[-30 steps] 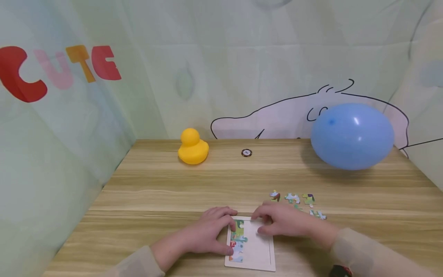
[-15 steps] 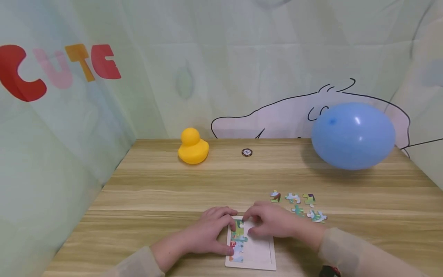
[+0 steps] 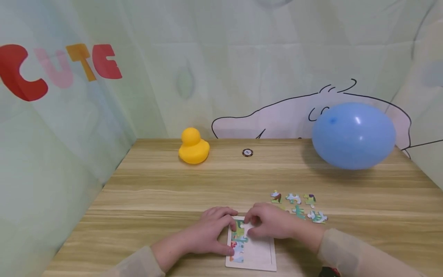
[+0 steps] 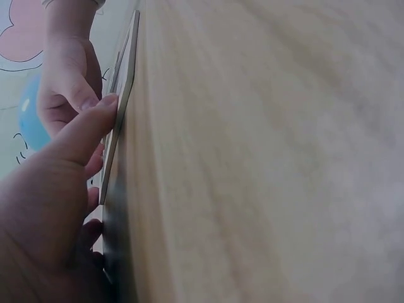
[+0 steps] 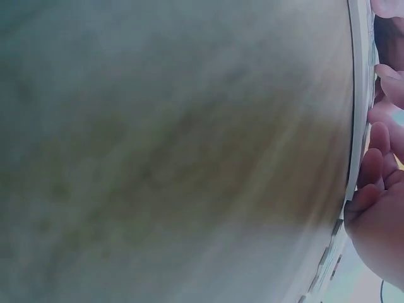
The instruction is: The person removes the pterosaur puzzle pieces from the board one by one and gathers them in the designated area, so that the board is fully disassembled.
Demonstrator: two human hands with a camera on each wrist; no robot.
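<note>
A small white puzzle tray (image 3: 257, 252) lies on the table before me, its left column filled with joined jigsaw pieces (image 3: 238, 234) in green, blue and red. My left hand (image 3: 207, 231) rests over the tray's left side; its thumb (image 4: 104, 104) and index finger touch the pieces and rim. Across the tray's upper part, my right hand (image 3: 270, 221) has index finger and thumb set apart, close to the right edge of the joined pieces. No piece shows between them, and the hand's underside is hidden in the head view.
Several loose jigsaw pieces (image 3: 299, 211) lie just beyond the right hand. Farther back are a yellow rubber duck (image 3: 194, 148), a poker chip (image 3: 247, 152) and a blue balloon (image 3: 353, 136). A dark and red object (image 3: 329, 272) shows near the right sleeve.
My right hand has moved left across the tray toward the joined pieces, then hardly shifted in the last half second. More loose pieces are uncovered behind it. The left hand stays put.
</note>
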